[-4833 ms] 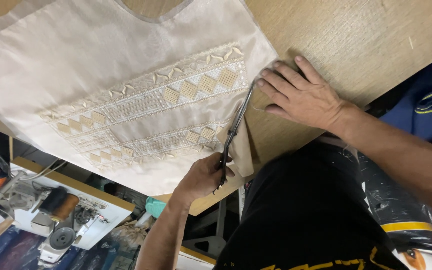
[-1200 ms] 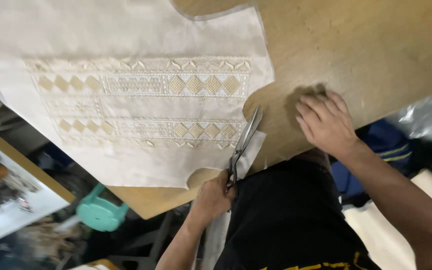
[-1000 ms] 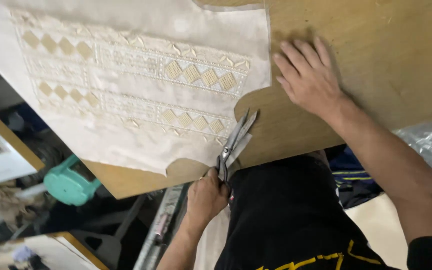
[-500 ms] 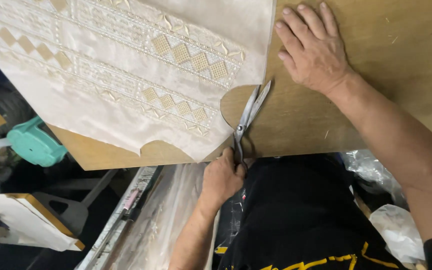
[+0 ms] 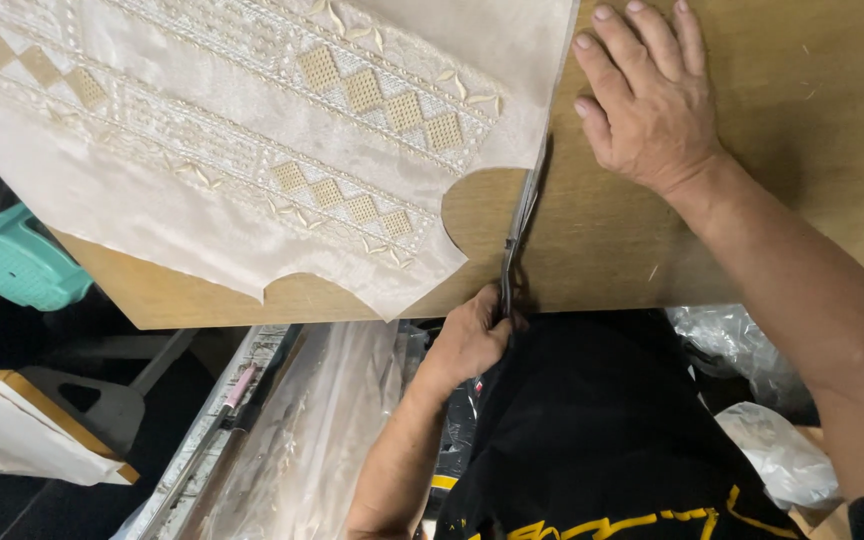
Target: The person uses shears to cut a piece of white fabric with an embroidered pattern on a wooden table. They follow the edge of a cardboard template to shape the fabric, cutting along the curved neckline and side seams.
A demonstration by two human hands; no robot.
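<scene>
A cream fabric panel [image 5: 252, 130] with embroidered diamond bands lies flat on a brown wooden table [image 5: 772, 180]. Its lower edge has curved cut-outs. My left hand [image 5: 470, 338] grips the handles of metal scissors [image 5: 518, 225] at the table's near edge. The blades point away from me, and their tips reach the fabric's right edge. My right hand [image 5: 650, 100] lies flat, palm down, on the bare wood just right of that edge, fingers spread. My black shirt [image 5: 592, 430] fills the lower middle.
A teal plastic stool [image 5: 14, 265] stands below the table at left. Clear plastic sheeting [image 5: 302, 430] hangs under the table edge. Crumpled plastic bags [image 5: 772, 440] lie at lower right. A pale board [image 5: 32, 440] leans at lower left.
The scissors have moved further up along the fabric's right edge. My right hand stays pressed on the wood beside it. The camera has come closer and the fabric has shifted left in view.
</scene>
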